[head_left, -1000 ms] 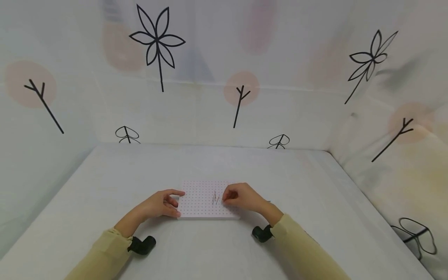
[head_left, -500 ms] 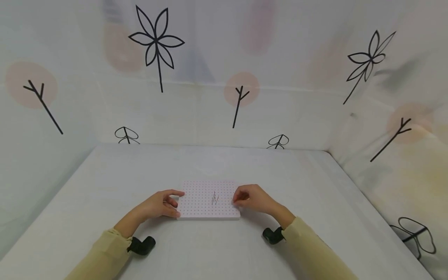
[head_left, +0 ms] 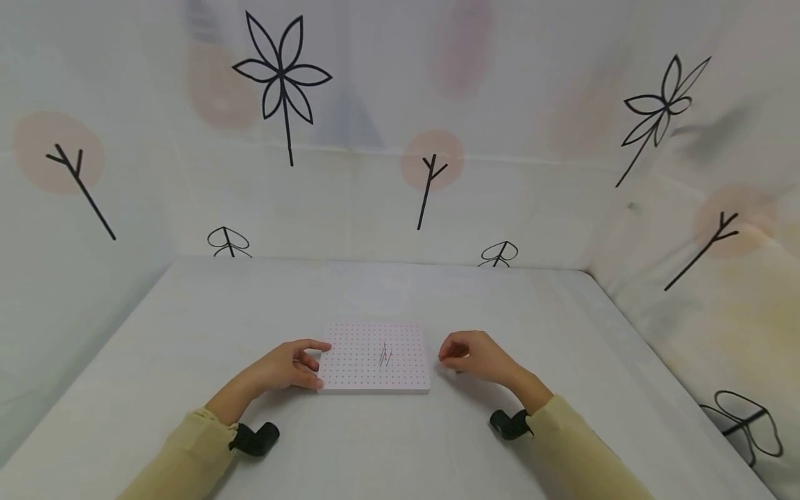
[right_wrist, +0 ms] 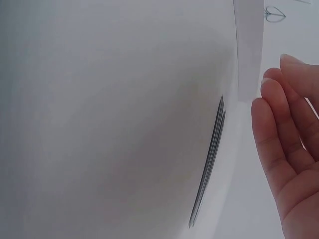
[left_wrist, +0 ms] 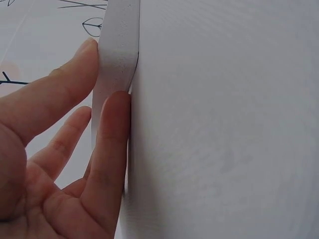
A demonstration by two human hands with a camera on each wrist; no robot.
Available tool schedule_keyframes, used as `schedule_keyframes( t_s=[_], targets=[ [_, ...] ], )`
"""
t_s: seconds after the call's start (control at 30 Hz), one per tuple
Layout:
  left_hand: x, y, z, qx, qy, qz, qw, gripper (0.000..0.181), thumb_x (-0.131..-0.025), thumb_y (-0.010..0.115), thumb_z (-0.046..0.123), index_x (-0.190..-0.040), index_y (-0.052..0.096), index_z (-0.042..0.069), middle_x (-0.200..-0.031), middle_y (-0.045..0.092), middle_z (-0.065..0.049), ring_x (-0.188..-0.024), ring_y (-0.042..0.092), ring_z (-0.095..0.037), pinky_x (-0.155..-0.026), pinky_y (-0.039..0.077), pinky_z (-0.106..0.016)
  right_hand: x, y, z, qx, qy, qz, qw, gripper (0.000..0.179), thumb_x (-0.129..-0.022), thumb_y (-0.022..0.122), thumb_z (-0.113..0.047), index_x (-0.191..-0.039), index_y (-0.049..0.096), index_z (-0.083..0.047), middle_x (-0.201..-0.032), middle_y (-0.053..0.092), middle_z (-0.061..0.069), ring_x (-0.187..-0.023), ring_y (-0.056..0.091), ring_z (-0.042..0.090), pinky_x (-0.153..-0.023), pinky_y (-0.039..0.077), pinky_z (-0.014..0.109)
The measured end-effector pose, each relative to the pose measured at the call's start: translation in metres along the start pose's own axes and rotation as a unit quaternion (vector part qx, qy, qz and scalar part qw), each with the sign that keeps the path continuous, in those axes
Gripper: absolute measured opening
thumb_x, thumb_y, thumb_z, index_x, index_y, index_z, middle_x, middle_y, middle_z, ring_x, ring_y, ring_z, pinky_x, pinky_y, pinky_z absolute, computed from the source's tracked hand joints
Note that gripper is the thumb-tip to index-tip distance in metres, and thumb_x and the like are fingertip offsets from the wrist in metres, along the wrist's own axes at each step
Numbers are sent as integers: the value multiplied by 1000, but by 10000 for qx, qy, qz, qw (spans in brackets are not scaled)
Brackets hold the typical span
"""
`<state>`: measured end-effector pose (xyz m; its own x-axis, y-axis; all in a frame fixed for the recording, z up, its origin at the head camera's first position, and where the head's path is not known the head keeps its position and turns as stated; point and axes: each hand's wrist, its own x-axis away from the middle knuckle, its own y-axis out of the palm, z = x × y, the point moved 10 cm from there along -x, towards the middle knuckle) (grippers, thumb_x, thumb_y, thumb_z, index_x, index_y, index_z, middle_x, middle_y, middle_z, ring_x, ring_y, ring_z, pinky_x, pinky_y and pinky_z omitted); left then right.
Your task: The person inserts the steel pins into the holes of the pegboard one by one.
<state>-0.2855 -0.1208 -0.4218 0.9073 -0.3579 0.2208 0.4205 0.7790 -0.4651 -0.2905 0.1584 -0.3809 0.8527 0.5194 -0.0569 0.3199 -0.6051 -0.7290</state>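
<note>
Few sticks (head_left: 383, 355) stood in the board (head_left: 350, 357) on the table (head_left: 375, 451); loose sticks (right_wrist: 208, 160) lay near the right hand (head_left: 478, 355), so much seemed left. That hand's fingers, nearly together, showed nothing held; the left hand's (head_left: 289, 364) fingers, spread, touched the board's left edge.

Board (head_left: 353, 357) on table (head_left: 375, 444), thin sticks (head_left: 382, 354) on it right of middle; left hand (head_left: 287, 364) touching left edge; right hand (head_left: 475, 354) right of board, apart; stick bundle (right_wrist: 207, 160) on table by right hand
</note>
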Motion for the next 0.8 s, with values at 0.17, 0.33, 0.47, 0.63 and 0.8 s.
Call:
schedule_keyframes(
  t_s=[0.17,0.33,0.47,0.63,0.8],
  targets=[
    [-1,-1,-1,10,-4,28,10000,66,-69,81,8,-129,53,6,-92,57,-8,-77,59,-17,-71,46,-31,5,-7,4,118,-95,74,9999,9,-82,69,-2,-86,65,-9,-83,63,-5,-76,58,11,-70,49,27],
    [-2,-1,-3,12,-44,66,10000,66,-69,82,8,-128,54,7,-92,57,-8,-77,59,-17,-70,46,-31,8,-13,12,214,-19,76,9997,8,-82,69,-3,-86,66,-9,-83,63,-6,-77,58,11,-73,48,28],
    [-2,-1,-4,6,-59,67,10000,66,-69,82,8,-128,54,7,-91,57,-8,-77,58,-17,-70,46,-31,10,-16,19,325,92,85,9994,8,-81,70,-4,-86,66,-9,-84,62,-6,-77,58,11,-73,48,28],
    [-3,-1,-4,-1,-84,87,9999,65,-69,82,8,-128,54,8,-91,56,-7,-76,58,-17,-70,46,-31,11,-20,25,410,196,85,9989,9,-81,70,-3,-87,66,-7,-85,62,-4,-79,57,14,-74,48,28],
    [-2,-2,-4,-8,-98,103,9999,65,-69,82,8,-128,55,8,-91,56,-7,-76,57,-17,-70,46,-31,11,-23,31,466,187,25,9987,9,-81,70,-3,-88,66,-7,-85,62,-4,-79,57,14,-73,48,28]
  ],
)
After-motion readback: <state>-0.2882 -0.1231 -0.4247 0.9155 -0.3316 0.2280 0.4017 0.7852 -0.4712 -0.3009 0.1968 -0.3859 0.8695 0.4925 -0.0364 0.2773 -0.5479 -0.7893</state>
